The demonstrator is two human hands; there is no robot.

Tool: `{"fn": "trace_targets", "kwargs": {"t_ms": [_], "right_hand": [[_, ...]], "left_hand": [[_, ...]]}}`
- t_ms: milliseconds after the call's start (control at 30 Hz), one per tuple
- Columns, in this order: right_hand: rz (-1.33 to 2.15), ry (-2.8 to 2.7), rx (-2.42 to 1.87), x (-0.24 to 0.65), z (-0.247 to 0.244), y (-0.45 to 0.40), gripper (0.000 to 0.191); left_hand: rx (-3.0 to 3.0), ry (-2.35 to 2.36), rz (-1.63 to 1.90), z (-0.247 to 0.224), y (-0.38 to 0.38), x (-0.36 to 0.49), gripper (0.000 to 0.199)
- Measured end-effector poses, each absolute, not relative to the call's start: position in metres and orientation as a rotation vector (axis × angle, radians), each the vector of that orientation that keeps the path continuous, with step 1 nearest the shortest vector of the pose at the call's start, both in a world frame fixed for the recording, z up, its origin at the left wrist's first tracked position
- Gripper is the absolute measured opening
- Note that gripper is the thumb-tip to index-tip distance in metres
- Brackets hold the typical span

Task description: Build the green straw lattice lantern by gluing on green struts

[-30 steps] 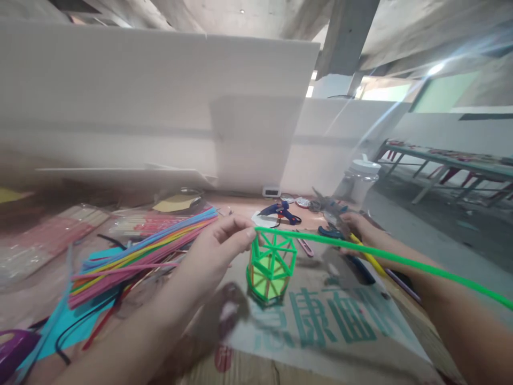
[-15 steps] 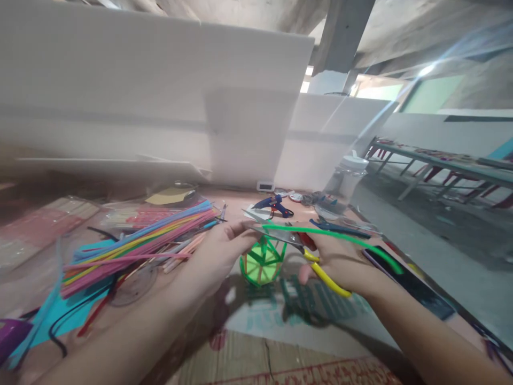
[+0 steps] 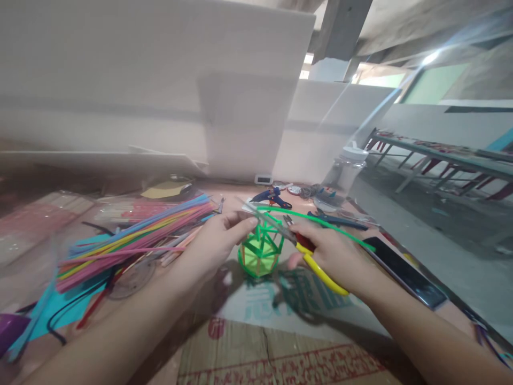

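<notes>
My left hand (image 3: 226, 232) is closed in a pinch beside the top of a small green cage-like frame (image 3: 260, 246) with a yellow-green base. A long green pipe cleaner (image 3: 320, 216) runs from those fingertips to the right, over my right hand. My right hand (image 3: 328, 251) grips scissors (image 3: 323, 275) by their yellow handles. The metal blades point left, reaching past the pipe cleaner near the left fingertips; whether they touch it is unclear. Partly hidden behind the right hand is a tool with grey tips and a dark red part.
A bundle of coloured pipe cleaners (image 3: 136, 235) lies left, over a blue sheet (image 3: 72, 315). At the back are a blue glue gun (image 3: 272, 198) and a small display (image 3: 263, 180). Pliers (image 3: 340, 220), a phone (image 3: 404, 272) and a clear bottle (image 3: 348, 168) are at right.
The scissors and my right hand have shifted slightly left toward the left fingertips. The pipe cleaner's free end has swung left and up. The view has tipped slightly.
</notes>
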State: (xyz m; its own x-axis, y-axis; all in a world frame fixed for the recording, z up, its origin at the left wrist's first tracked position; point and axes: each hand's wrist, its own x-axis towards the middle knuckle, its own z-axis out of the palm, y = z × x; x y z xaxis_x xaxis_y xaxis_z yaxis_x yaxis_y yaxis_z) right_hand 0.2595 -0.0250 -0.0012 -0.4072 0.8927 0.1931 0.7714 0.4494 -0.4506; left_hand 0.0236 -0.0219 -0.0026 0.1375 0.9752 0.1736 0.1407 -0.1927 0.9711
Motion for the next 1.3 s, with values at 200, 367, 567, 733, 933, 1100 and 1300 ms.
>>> {"fn": "trace_targets", "kwargs": {"t_ms": [200, 367, 567, 733, 933, 1100, 1300], "right_hand": [[0.333, -2.246, -1.524, 0.298, 0.0, 0.01, 0.038], [0.211, -2.373, -1.766, 0.342, -0.002, 0.038, 0.039], [0.268, -2.494, -1.914, 0.342, -0.035, 0.049, 0.04], [0.247, -2.533, -1.881, 0.336, -0.046, 0.052, 0.041], [0.199, -2.445, -1.831, 0.343, -0.027, 0.05, 0.043], [0.321, -2.272, -1.782, 0.333, -0.018, 0.075, 0.053], [0.575, -2.183, -1.742, 0.291, -0.039, 0.145, 0.066]], "left_hand": [[1.44, 1.018, 1.233, 0.0, -0.012, 0.007, 0.027], [1.416, 1.0, 1.292, 0.006, -0.011, -0.01, 0.031], [1.647, 1.159, 1.144, 0.007, -0.016, -0.018, 0.031], [1.732, 1.118, 1.076, 0.008, -0.015, -0.019, 0.021], [1.81, 1.146, 1.118, 0.006, -0.009, -0.024, 0.027], [1.844, 1.151, 1.04, 0.005, -0.009, -0.026, 0.027], [1.866, 1.149, 1.018, 0.006, -0.007, -0.03, 0.028]]}}
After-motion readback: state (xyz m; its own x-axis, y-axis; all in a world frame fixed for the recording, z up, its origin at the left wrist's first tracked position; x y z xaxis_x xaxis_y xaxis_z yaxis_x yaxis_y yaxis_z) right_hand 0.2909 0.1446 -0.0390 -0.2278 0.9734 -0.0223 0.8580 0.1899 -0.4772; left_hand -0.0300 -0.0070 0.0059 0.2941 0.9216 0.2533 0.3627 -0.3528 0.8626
